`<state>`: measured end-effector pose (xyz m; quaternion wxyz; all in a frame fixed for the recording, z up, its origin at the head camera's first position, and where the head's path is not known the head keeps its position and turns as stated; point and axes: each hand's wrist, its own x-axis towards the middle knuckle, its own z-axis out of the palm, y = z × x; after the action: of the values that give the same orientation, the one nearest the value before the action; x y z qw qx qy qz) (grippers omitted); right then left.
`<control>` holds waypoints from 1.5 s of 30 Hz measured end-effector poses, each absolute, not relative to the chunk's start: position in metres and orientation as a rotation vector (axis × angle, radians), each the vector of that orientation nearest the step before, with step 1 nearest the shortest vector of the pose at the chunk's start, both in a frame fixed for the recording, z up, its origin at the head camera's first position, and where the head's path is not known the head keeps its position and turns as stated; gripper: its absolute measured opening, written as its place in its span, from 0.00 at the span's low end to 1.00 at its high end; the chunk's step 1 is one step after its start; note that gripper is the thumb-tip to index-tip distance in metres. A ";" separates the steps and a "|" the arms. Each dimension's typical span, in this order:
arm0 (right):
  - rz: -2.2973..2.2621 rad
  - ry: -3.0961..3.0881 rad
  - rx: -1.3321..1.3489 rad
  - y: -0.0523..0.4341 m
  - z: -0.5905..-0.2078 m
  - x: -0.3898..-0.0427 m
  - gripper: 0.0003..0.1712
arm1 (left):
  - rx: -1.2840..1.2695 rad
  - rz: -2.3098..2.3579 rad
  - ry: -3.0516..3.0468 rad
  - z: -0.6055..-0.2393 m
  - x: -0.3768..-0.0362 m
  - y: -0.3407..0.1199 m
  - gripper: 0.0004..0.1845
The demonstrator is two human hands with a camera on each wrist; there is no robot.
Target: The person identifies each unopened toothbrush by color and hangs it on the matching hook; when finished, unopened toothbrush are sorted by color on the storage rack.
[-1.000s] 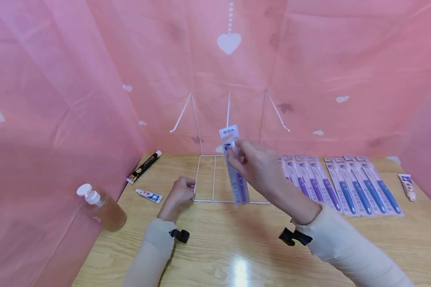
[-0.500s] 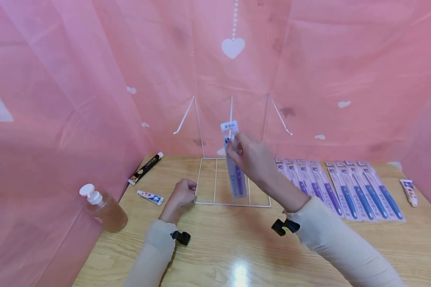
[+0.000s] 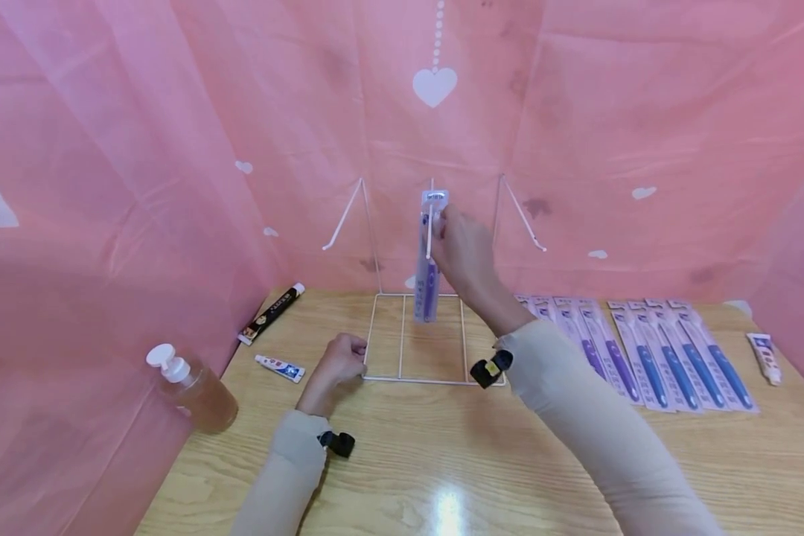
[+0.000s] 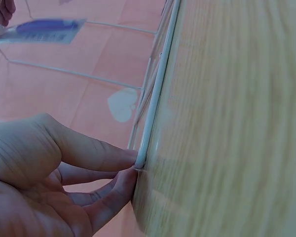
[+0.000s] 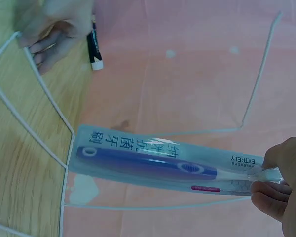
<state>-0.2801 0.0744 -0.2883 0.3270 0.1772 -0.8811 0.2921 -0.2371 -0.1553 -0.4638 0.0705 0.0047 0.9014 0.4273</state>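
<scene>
My right hand (image 3: 465, 249) pinches a packaged purple toothbrush (image 3: 427, 290) near its top, between thumb and fingers. The pack hangs upright at the middle hook (image 3: 429, 238) of a white wire rack (image 3: 435, 383); the hook's tip shows in front of the pack, and the pack's top edge lies farther back along the hook. In the right wrist view, the purple handle (image 5: 138, 163) points away from the hand. My left hand (image 3: 340, 359) pinches the rack's front left corner, thumb and fingertips at the wire (image 4: 149, 129) in the left wrist view.
Several packaged toothbrushes, purple (image 3: 616, 365) and blue (image 3: 703, 365), lie in rows at right, with a small toothpaste tube (image 3: 765, 359) beyond. At left are a black tube (image 3: 271, 314), a white tube (image 3: 280, 368) and a pump bottle (image 3: 201, 394). Pink cloth (image 3: 576, 134) hangs behind.
My right hand has carried the packaged toothbrush up and back toward the curtain, so the pack's top slid back along the middle hook. The left hand keeps its grip on the rack's corner.
</scene>
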 end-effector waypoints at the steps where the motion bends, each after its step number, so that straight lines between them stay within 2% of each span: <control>1: 0.768 -2.324 0.439 0.073 -0.287 -0.284 0.09 | 0.012 1.287 2.709 -0.463 -0.237 -0.156 0.28; 11: 0.820 -2.435 0.279 0.073 -0.282 -0.318 0.12 | 0.039 1.314 2.697 -0.463 -0.234 -0.152 0.27; 17: 0.807 -2.428 0.280 0.074 -0.281 -0.328 0.12 | 0.020 1.293 2.700 -0.464 -0.235 -0.151 0.28; 30: 0.823 -2.502 0.237 0.071 -0.283 -0.332 0.15 | -0.004 1.288 2.672 -0.463 -0.236 -0.150 0.28; 38: 0.825 -2.483 0.262 0.075 -0.289 -0.332 0.21 | -0.007 1.297 2.683 -0.461 -0.235 -0.153 0.27; 45: 0.780 -2.664 0.383 0.107 -0.311 -0.327 0.24 | 0.010 1.315 2.694 -0.463 -0.235 -0.152 0.28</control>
<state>-0.3266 0.1074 -0.3112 0.1692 0.1347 -0.9370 0.2743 -0.2351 -0.1519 -0.4634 0.0719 0.0033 0.8963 0.4375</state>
